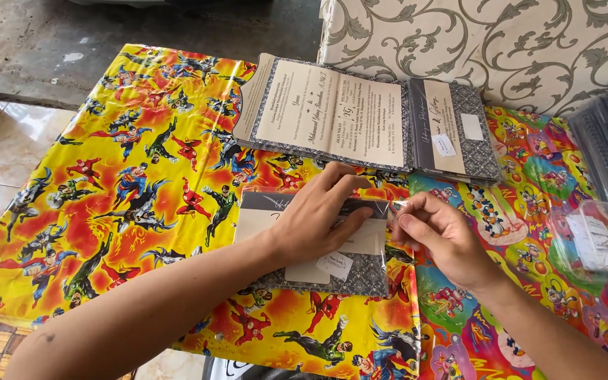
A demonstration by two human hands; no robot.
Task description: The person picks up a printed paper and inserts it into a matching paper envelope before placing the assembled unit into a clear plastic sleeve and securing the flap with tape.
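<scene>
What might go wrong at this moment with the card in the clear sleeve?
1. The left hand presses the sleeved card flat while the right hand pinches the sleeve's flap; the flap may seal crooked or crease.
2. The small white label could snag or peel.

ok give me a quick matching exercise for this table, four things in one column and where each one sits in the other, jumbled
Things:
1. left hand
2. right hand
3. open card stack
4. clear plastic box

Places:
A. far side of the table, near the patterned cushion
B. pinching the open edge of the clear sleeve
C. right edge of the table, holding small white labels
D. pressed flat on the sleeved card

Pairs: 1-D, 2-B, 3-A, 4-C
</scene>
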